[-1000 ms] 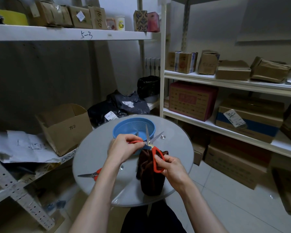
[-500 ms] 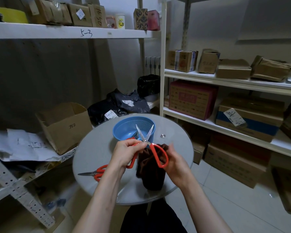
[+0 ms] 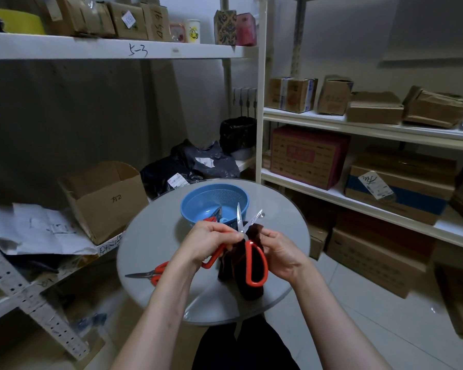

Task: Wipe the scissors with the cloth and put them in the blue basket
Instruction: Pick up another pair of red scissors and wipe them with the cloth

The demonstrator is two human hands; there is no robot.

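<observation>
I hold a pair of red-handled scissors (image 3: 254,259) above the round table (image 3: 158,236), blades spread and pointing up toward the blue basket (image 3: 198,201). My left hand (image 3: 211,243) grips one red handle near the pivot. My right hand (image 3: 281,251) holds a dark brown cloth (image 3: 247,284) against the right blade; the cloth hangs down behind the other handle loop. Another pair of scissors (image 3: 214,216) lies inside the basket. A third red-handled pair (image 3: 149,273) lies flat on the table's left side.
An open cardboard box (image 3: 104,196) sits on the low shelf to the left, beside loose papers (image 3: 35,228). Black bags (image 3: 195,164) lie behind the table. Shelves with several boxes (image 3: 308,156) stand to the right. Tiled floor shows at lower right.
The held scissors were turned and lowered slightly, with the blades staying spread. My right hand slid the cloth up from the handle loop to the right blade.
</observation>
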